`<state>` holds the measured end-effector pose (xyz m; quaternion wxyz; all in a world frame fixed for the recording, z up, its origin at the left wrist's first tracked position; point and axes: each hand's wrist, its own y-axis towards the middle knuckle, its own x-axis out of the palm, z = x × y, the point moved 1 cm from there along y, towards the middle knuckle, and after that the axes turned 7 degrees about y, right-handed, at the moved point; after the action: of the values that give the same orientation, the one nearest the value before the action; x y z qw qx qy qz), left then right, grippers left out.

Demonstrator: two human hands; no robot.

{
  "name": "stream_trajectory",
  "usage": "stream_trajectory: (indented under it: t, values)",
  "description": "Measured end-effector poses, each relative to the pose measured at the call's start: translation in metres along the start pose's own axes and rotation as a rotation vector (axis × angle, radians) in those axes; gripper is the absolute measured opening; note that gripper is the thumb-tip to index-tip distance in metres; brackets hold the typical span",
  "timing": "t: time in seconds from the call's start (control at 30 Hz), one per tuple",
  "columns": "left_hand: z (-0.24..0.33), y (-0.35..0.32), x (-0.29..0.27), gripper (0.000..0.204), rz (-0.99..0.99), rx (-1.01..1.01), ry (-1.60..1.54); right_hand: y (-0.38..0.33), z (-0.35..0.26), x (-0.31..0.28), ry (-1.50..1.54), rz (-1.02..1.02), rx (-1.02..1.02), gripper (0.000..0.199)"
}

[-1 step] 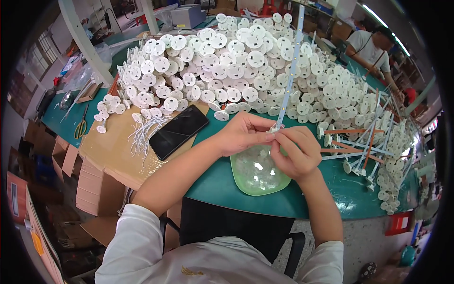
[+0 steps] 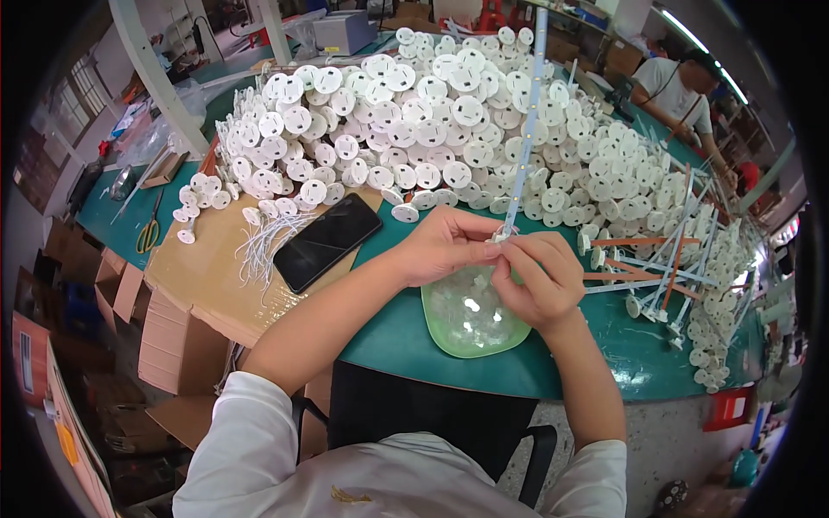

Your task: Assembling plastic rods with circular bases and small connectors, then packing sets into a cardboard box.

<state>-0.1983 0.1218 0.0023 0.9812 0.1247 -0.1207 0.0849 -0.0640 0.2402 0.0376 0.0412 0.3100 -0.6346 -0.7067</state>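
Note:
My left hand [image 2: 447, 246] and my right hand [image 2: 546, 276] meet with fingertips closed at the lower end of a narrow LED strip [image 2: 526, 142]. The strip stands nearly upright, leaning slightly right at its top, with small yellowish dots along it. A small whitish part shows between the fingertips; its exact form is too small to make out. Just below my hands stands a green bowl [image 2: 466, 349] with small clear, shiny pieces in it. Behind them a large heap of white round-headed parts [image 2: 414, 112] covers the table.
A black phone [image 2: 328, 243] and thin white wires [image 2: 263, 250] lie on cardboard [image 2: 203, 268] at left. Scissors [image 2: 149, 231] rest on the green table [image 2: 389, 332] farther left. More strips [image 2: 639, 275] lie at right. A person [image 2: 678, 91] sits at far right.
The strip's top has tipped slightly to the left. Both hands stay at almost the same place, still closed at its lower end.

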Motion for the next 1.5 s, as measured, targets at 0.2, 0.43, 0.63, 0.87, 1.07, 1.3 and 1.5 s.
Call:
stream_trajectory:
  t: [0.2,0.43,0.63,0.87,1.07,1.3,1.5]
  values:
    - [0.004,0.001,-0.004,0.032,0.010,-0.029,0.083,-0.004,0.001,0.007,-0.053,0.031,-0.022,0.030]
    - [0.007,0.000,-0.015,0.036,-0.020,0.009,0.097,0.002,0.007,-0.002,0.054,-0.102,-0.019,0.027]
    - [0.002,-0.002,-0.007,0.037,-0.010,-0.025,0.115,-0.002,0.001,-0.007,0.056,-0.084,-0.022,0.025]
    - [0.008,-0.003,0.001,0.039,0.046,-0.017,0.091,0.003,0.007,-0.013,-0.001,-0.099,-0.089,0.025]
    - [0.020,0.000,-0.006,0.038,0.056,0.177,0.147,0.004,0.001,-0.015,0.097,0.017,0.103,0.023]
    - [0.035,-0.002,-0.018,0.041,0.397,0.380,-0.088,-0.009,-0.013,-0.002,0.569,-0.779,0.641,0.021]
    - [0.023,0.003,-0.011,0.041,0.461,0.280,0.194,-0.017,-0.011,0.003,0.569,-0.869,0.506,0.017]
